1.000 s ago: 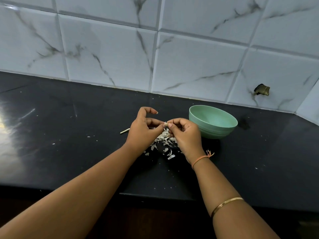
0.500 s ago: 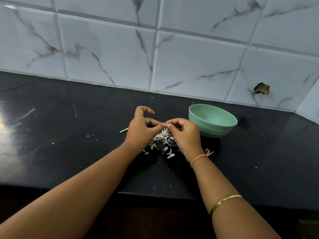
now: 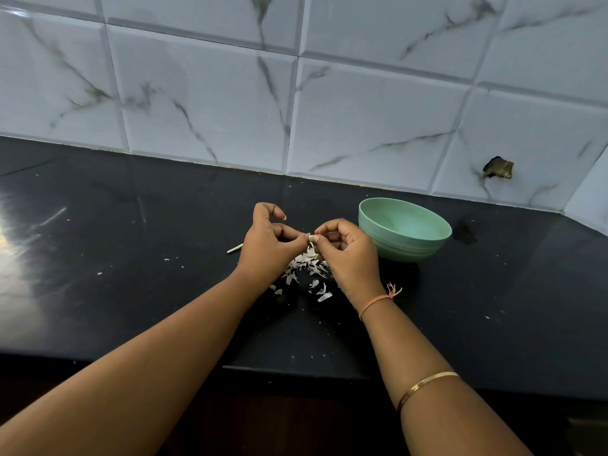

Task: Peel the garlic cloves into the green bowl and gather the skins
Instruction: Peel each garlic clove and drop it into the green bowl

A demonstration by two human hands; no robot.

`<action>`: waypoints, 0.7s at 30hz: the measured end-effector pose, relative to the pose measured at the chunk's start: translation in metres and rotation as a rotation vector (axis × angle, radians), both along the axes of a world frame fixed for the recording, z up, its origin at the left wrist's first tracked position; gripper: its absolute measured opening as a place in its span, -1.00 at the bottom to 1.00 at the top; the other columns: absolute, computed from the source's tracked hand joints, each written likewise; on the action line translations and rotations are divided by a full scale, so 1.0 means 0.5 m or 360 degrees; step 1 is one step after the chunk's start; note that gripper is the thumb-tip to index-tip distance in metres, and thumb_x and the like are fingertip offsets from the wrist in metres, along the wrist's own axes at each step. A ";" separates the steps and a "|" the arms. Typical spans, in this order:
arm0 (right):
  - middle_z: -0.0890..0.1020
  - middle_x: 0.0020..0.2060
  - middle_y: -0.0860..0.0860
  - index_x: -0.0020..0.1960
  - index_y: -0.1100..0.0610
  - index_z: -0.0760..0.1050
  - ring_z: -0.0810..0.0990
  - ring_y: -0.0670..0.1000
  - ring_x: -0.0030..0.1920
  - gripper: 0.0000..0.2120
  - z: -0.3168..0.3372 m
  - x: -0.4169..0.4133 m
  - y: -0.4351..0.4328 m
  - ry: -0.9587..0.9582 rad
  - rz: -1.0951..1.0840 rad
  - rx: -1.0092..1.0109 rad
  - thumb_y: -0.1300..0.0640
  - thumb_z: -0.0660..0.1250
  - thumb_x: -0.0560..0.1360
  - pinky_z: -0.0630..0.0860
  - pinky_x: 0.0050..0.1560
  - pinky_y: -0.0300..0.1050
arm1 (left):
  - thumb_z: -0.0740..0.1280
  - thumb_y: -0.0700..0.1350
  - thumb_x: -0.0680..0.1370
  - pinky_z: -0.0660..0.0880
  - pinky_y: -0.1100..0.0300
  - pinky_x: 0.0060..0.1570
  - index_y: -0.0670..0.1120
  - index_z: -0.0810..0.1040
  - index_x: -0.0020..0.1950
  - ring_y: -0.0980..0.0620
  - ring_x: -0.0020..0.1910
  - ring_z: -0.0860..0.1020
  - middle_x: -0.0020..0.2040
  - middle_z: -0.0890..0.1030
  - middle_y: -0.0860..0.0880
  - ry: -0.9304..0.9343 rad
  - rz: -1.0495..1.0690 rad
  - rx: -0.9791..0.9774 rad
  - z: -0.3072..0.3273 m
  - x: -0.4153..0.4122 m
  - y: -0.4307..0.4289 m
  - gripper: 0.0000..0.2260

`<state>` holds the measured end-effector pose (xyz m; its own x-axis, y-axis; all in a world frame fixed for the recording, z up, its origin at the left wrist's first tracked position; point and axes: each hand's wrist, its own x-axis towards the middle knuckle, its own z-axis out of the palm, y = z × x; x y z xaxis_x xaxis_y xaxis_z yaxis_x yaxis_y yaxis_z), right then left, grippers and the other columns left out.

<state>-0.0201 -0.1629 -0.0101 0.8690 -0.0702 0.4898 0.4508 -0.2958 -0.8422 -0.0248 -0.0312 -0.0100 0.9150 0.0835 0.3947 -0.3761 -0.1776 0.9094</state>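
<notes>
Both forearms converge forward; left hand (image 3: 268, 246) and right hand (image 3: 350, 258) meet at the fingertips, each pinching one clove (image 3: 310, 237); left index finger arches clear, the other fingers curled.

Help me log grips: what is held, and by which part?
One small pale garlic clove, pinched by both hands: left hand at its left end, right hand at its right end.
</notes>
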 end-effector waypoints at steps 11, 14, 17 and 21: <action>0.66 -0.18 0.07 -0.13 0.15 0.64 0.64 -0.06 -0.18 -0.94 -0.006 0.001 -0.001 -0.0070 -0.0020 -0.0155 0.24 0.41 0.43 0.58 -0.14 -0.24 | 0.45 -0.20 0.45 0.47 0.29 -0.15 -0.03 0.25 0.04 0.19 -0.32 0.58 -0.31 0.65 0.05 0.0026 0.0038 0.0017 0.001 0.000 0.000 -0.62; 0.67 -0.25 0.01 -0.18 0.11 0.63 0.63 -0.10 -0.21 -0.92 -0.001 -0.001 -0.001 0.0000 0.0020 -0.0015 0.26 0.40 0.43 0.55 -0.16 -0.26 | 0.44 -0.20 0.46 0.45 0.30 -0.18 -0.03 0.25 0.04 0.22 -0.34 0.56 -0.29 0.65 0.04 0.0033 0.0047 0.0031 0.001 0.001 0.000 -0.63; 0.65 -0.29 -0.05 -0.22 0.07 0.61 0.60 -0.15 -0.26 -0.85 0.006 -0.005 0.001 0.0073 0.0073 0.0169 0.28 0.38 0.44 0.57 -0.16 -0.22 | 0.42 -0.22 0.47 0.43 0.30 -0.19 -0.04 0.25 0.04 0.21 -0.35 0.55 -0.27 0.64 0.02 0.0030 0.0081 0.0038 0.001 0.001 -0.001 -0.65; 0.61 -0.32 -0.01 -0.21 0.13 0.59 0.57 -0.14 -0.33 -0.87 0.015 -0.009 0.002 0.0165 0.0122 0.0368 0.31 0.35 0.46 0.57 -0.23 -0.25 | 0.41 -0.22 0.47 0.47 0.28 -0.19 -0.05 0.25 0.05 0.14 -0.31 0.57 -0.25 0.65 -0.01 0.0016 0.0117 0.0067 0.000 0.003 -0.002 -0.66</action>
<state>-0.0247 -0.1616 -0.0029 0.9208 -0.1022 0.3765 0.3723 -0.0583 -0.9263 -0.0236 -0.0323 -0.0102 0.9110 0.1341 0.3901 -0.3515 -0.2426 0.9042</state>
